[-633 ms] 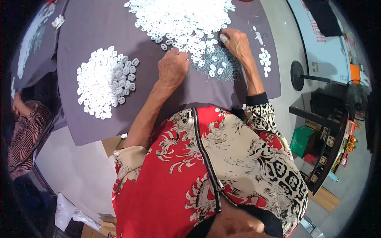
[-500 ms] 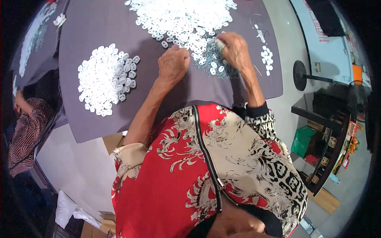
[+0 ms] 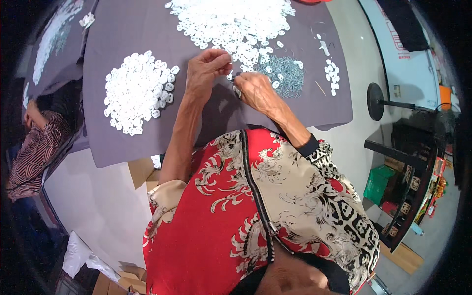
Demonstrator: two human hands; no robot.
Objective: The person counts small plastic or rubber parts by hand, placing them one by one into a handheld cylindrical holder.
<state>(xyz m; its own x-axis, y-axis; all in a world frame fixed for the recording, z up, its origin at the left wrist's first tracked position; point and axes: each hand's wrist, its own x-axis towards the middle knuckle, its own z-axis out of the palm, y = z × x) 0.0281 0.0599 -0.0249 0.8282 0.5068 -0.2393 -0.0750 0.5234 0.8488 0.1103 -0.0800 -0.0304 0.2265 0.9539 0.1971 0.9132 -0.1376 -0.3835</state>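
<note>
My left hand (image 3: 209, 69) is closed in a pinch over the table. At its fingertips is a small white oval plastic piece (image 3: 229, 76), partly covered by the fingers. Close beside it, my right hand (image 3: 255, 91) has its fingers curled together, and whatever they hold is hidden. A light wrap or cover shows on one right-hand finger. Just beyond the right hand lies a pile of thin, short grey pieces (image 3: 290, 76), perhaps screws, with a few white ovals on it. A large heap of white two-holed pieces (image 3: 231, 22) spreads across the far side.
Another heap of the white pieces (image 3: 137, 93) is on the left of the grey-covered table (image 3: 142, 147). A small cluster (image 3: 332, 78) and a thin stick (image 3: 320, 88) lie at the right. A co-worker's patterned sleeve (image 3: 34, 147) shows at far left, beside another table.
My right hand has come left and nearer, from the grey pile to beside my left hand. My left hand has turned, and its thumb and fingertips now show. The view has shifted slightly.
</note>
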